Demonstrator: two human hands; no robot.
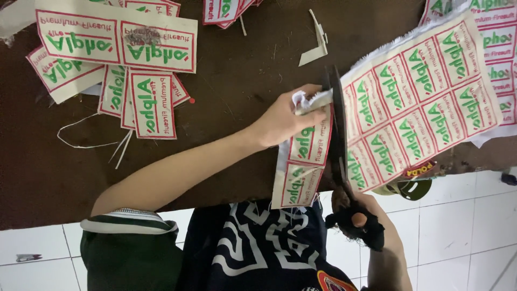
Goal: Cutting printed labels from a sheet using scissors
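The person is cutting a printed fabric sheet of red-bordered labels with green lettering, and that sheet is the thing everything else sits around. It lies on a dark brown surface, its near edge hanging off toward the person's body.

The left hand is clamped on the strip at the sheet's left side, fingers closed over the frayed top corner, pinching it flat and taut. The right hand is closed around the dark handles of the black scissors, below the sheet's near edge; the blades run up along the line between the strip and the rest of the sheet. I cannot tell how far apart the blades stand.

Well to the left of the sheet lie cut labels in a loose pile, with white threads trailing beside them. Above the sheet's left corner is a small offcut. More uncut labels lie under the sheet's far right side.

To my eye the risk is the left hand: its fingertips lie just beside the blade near the tip, and a hurried snip could nick them. If the pinch slackens, the strip could sag and the cut wander across a red border, spoiling a label. The overhanging part could also drag the sheet askew.
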